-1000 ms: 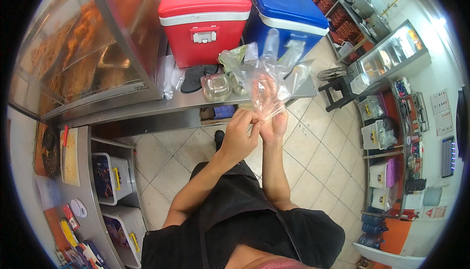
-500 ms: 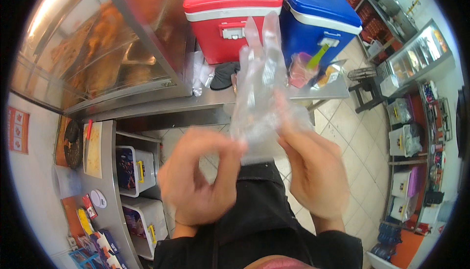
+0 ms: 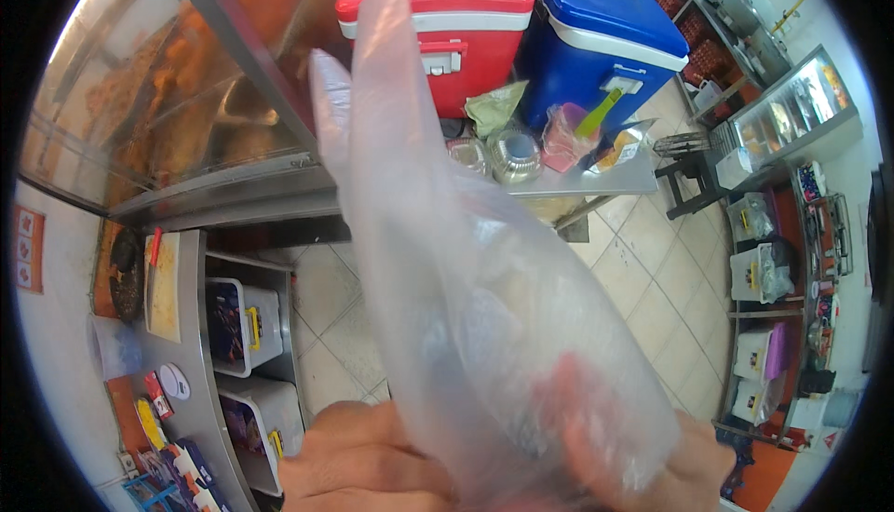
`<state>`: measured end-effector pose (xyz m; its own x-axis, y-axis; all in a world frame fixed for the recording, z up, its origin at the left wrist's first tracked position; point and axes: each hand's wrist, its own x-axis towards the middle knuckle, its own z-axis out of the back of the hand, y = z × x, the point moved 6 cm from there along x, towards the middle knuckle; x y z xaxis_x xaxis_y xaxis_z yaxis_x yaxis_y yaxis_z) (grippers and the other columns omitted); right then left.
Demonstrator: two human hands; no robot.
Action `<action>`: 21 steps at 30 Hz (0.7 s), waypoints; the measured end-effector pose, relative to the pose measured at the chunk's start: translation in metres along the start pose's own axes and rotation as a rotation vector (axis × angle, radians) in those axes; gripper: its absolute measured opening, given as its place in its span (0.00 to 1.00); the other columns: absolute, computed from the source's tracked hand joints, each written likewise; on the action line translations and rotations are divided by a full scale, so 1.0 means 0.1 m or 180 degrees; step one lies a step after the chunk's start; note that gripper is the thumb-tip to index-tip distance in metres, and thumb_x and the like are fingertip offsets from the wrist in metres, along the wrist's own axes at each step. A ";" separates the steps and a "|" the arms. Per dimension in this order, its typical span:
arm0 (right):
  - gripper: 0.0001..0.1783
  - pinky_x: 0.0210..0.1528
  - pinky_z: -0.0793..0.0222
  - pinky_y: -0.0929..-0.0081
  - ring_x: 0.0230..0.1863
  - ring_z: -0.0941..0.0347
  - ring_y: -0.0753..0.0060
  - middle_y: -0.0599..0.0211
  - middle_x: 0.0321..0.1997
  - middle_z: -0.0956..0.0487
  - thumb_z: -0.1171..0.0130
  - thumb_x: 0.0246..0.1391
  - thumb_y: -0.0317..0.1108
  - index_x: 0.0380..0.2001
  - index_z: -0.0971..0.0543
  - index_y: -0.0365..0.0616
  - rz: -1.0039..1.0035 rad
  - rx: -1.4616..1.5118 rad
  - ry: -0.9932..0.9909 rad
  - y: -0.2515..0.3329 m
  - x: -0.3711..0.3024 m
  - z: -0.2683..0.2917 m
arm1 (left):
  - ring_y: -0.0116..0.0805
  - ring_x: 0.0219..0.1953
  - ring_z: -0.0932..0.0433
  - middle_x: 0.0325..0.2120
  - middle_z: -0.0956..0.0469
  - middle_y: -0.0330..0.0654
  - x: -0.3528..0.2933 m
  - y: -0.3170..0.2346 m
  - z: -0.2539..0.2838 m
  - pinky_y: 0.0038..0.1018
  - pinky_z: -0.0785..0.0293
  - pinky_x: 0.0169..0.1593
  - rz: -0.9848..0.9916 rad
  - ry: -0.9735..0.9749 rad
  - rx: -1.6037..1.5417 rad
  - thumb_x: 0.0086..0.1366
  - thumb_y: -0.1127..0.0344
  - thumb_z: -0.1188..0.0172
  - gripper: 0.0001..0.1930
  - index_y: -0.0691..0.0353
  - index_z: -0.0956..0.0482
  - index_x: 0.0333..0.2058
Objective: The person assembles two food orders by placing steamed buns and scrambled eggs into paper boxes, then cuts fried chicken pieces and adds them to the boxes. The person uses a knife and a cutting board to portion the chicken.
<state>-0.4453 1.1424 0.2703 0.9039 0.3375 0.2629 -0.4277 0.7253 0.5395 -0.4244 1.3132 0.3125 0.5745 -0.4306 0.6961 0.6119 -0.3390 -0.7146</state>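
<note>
A clear disposable plastic glove [image 3: 466, 270] stands puffed out close in front of me, with long finger-like tips pointing up and to the left. At the lower edge, my left hand [image 3: 363, 456] is closed at the glove's wide end, knuckles toward the top and fingertips hidden. My right hand [image 3: 694, 465] grips the right side of that end, and its reddish fingers show through the plastic. I cannot tell whether those fingers are inside the glove or behind it.
Beyond the glove, a red cooler [image 3: 484, 56] and a blue cooler [image 3: 596, 56] stand on a metal counter [image 3: 619, 181]. Clear lidded containers [image 3: 515, 155] and a pink tub [image 3: 563, 140] with a green handle lie before them. A glass food case [image 3: 140, 112] is at left, above a cutting board [image 3: 166, 289].
Both hands have come closer and lower in the picture. Now filled out, the glove looks much larger and leans left. The clear containers have come into view beside it.
</note>
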 end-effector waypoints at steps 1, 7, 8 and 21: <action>0.12 0.42 0.25 0.71 0.38 0.21 0.64 0.58 0.36 0.19 0.40 0.62 0.25 0.49 0.20 0.39 -0.0125 0.0108 0.0046 -0.05 0.03 0.02 | 0.41 0.31 0.19 0.30 0.19 0.46 -0.03 0.06 -0.06 0.33 0.23 0.39 -0.0046 0.0023 0.0509 0.59 0.67 0.32 0.08 0.66 0.19 0.33; 0.17 0.48 0.23 0.71 0.45 0.21 0.67 0.61 0.46 0.18 0.41 0.65 0.30 0.55 0.23 0.40 -0.1654 0.4236 -0.0691 -0.94 0.39 -0.71 | 0.43 0.31 0.23 0.29 0.22 0.40 -0.15 0.90 -0.43 0.35 0.32 0.36 -0.0215 0.0052 0.2826 0.53 0.73 0.29 0.10 0.60 0.21 0.34; 0.21 0.53 0.23 0.70 0.50 0.21 0.66 0.61 0.53 0.19 0.41 0.66 0.32 0.60 0.25 0.40 -0.1695 0.5413 -0.1185 -1.08 0.45 -0.94 | 0.42 0.31 0.24 0.29 0.22 0.40 -0.18 1.01 -0.44 0.35 0.33 0.36 -0.0153 0.0027 0.2943 0.53 0.73 0.30 0.10 0.60 0.21 0.34; 0.36 0.75 0.44 0.59 0.74 0.39 0.60 0.59 0.74 0.36 0.58 0.73 0.55 0.72 0.40 0.40 -0.0690 0.6114 -0.1315 -1.31 0.74 -1.58 | 0.49 0.33 0.27 0.30 0.24 0.47 -0.47 1.48 -0.37 0.39 0.29 0.39 0.0289 -0.0501 0.2613 0.61 0.77 0.38 0.06 0.67 0.24 0.37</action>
<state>-0.3213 1.1670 0.0921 0.9975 0.0067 0.0699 -0.0301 -0.8586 0.5117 -0.3813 1.2521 0.1717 0.6725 -0.2846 0.6832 0.7259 0.4338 -0.5338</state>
